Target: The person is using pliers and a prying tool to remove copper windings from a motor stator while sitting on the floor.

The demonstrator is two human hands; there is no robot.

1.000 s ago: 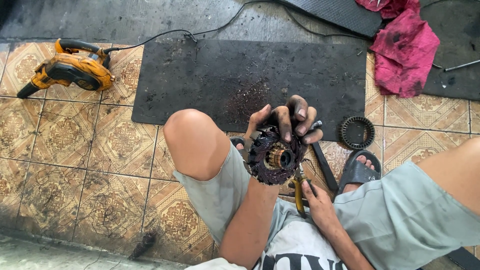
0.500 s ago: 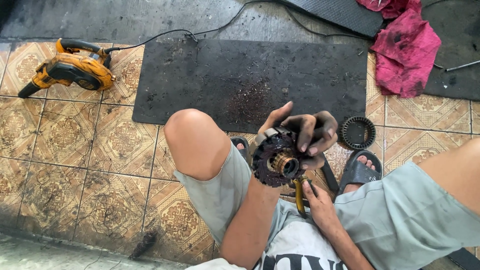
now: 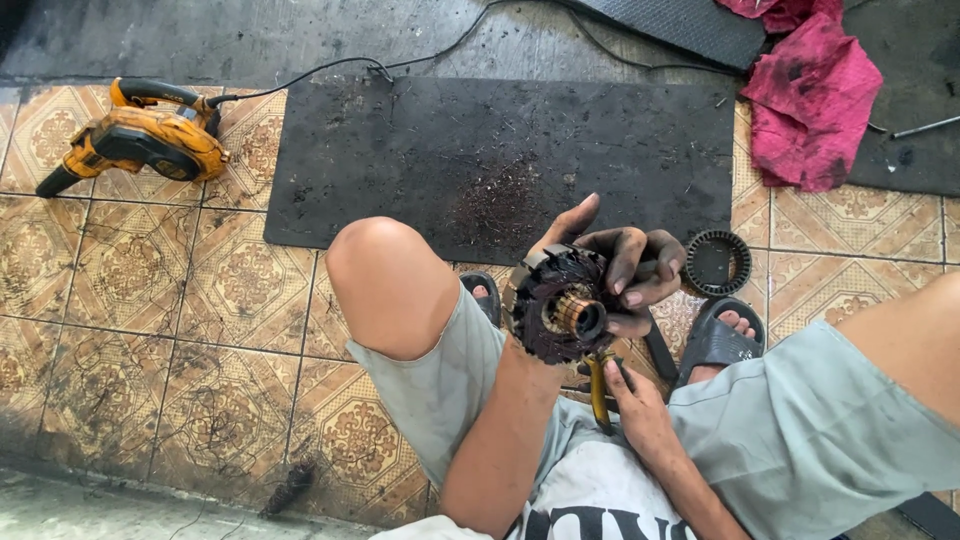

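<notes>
Far left of the hands lies an orange blower (image 3: 135, 143), untouched. Left hand (image 3: 615, 262) grips a motor armature (image 3: 562, 305), fingers curled over its dark windings, copper end facing the camera. Right hand (image 3: 640, 410) just below, closed on yellow-handled pliers (image 3: 599, 385). Winding looks mostly intact: stripping barely begun. Ring part (image 3: 716, 262) just right.
</notes>
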